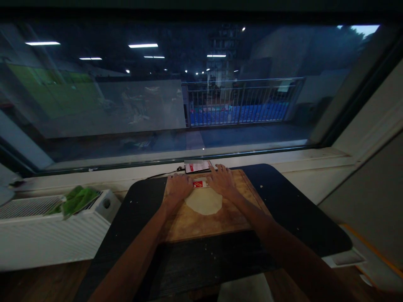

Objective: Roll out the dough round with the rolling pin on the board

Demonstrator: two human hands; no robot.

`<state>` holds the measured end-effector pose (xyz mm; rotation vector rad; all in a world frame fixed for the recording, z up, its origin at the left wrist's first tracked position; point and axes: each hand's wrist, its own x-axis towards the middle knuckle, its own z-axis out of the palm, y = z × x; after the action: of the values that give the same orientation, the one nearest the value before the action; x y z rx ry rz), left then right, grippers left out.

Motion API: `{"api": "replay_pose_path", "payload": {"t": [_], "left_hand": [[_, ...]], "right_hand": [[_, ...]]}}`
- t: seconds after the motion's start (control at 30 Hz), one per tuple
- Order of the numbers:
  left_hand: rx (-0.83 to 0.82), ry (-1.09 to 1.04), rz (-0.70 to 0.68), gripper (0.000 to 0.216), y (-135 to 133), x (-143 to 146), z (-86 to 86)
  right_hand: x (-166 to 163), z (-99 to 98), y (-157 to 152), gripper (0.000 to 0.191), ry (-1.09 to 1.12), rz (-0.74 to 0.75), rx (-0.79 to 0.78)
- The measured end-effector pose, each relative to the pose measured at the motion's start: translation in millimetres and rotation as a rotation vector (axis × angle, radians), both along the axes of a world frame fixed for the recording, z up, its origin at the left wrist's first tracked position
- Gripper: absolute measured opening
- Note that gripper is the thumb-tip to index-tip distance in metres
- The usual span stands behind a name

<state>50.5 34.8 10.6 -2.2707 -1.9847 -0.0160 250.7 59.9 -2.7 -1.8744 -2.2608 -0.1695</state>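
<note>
A flat, pale sheet of dough (204, 201) with an uneven rounded outline lies on a wooden board (201, 228). At its far edge sits a short red-and-white thing (199, 184) with a printed label; its full shape is hidden under my hands. My left hand (180, 186) is closed over its left end, fingers bent down. Over the right end is my right hand (222, 180), thumb inward and fingers curved forward across it. Both forearms reach over the near part of the board.
The board rests on a black table (289, 214) with small pale crumbs. Behind it, a phone-like flat item (198, 167) with a lit screen leans near the windowsill (151, 168). A green cloth (78, 200) lies on a white radiator (59, 235) at left.
</note>
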Motion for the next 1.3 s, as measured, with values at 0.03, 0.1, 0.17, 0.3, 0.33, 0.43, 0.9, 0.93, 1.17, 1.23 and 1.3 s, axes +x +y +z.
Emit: {"api": "replay_pose_path", "payload": {"t": [0.03,0.1,0.17,0.3,0.33,0.43,0.9,0.93,1.17,1.23,1.3], "left_hand": [[0.001,-0.008,0.002,0.046,1,0,-0.1],[0.007,-0.016,0.009,0.048,4,0,-0.8],[0.016,-0.022,0.032,0.049,8,0,-2.0],[0.023,-0.033,0.081,0.048,16,0,-3.4],[0.022,-0.032,0.082,0.049,16,0,-3.2],[0.017,-0.025,0.073,0.049,12,0,-1.5],[0.033,-0.004,0.0,0.044,-1,1,-0.2],[0.033,-0.007,0.001,0.044,1,0,-1.3],[0.085,-0.047,0.07,0.048,15,-1,-8.8],[0.088,-0.052,0.075,0.048,17,-1,-9.3],[0.087,-0.055,0.08,0.048,17,-1,-9.0]], "right_hand": [[0,0.3,3,0.06,0.001,0.003,0.001],[0,1.1,11,0.062,0.003,0.007,-0.001],[0,2.1,19,0.063,0.008,0.006,-0.012],[-1,3.1,28,0.063,0.015,0.003,-0.031],[-1,2.7,27,0.064,0.016,0.004,-0.026],[-1,1.0,22,0.063,0.021,0.014,-0.002],[-5,3.1,-4,0.055,0.009,-0.023,-0.014],[-5,3.6,-1,0.056,0.008,-0.022,-0.019],[-3,5.8,18,0.06,-0.006,-0.011,-0.058],[-3,6.3,19,0.06,-0.001,-0.01,-0.063],[-3,6.6,20,0.061,0.0,-0.013,-0.067]]}}
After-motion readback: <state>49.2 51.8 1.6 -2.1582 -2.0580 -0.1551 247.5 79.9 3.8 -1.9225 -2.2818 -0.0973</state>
